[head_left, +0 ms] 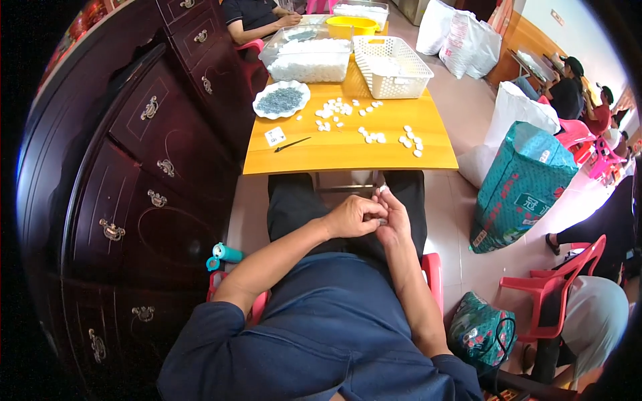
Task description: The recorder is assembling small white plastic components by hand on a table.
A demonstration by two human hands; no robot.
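Note:
Both hands meet over my lap, just in front of the wooden table (348, 150). My left hand (353, 216) is closed, its fingers curled against my right palm; what they hold, if anything, is hidden. My right hand (394, 219) pinches a small white piece (383, 190) between thumb and fingertips. Loose white round pieces (336, 108) lie scattered in small groups on the tabletop. A scalloped white dish (281, 115) holds many small dark grey parts. Near the table's front left lie a thin black tool (293, 144) and a white square card (275, 136).
Toward the back stand a clear bin (307, 63) full of white pieces, a white basket (394, 83) and a yellow basin (352, 25). A dark cabinet (154, 200) borders the left. At right are a green sack (521, 190) and a red chair (558, 294). Other people sit nearby.

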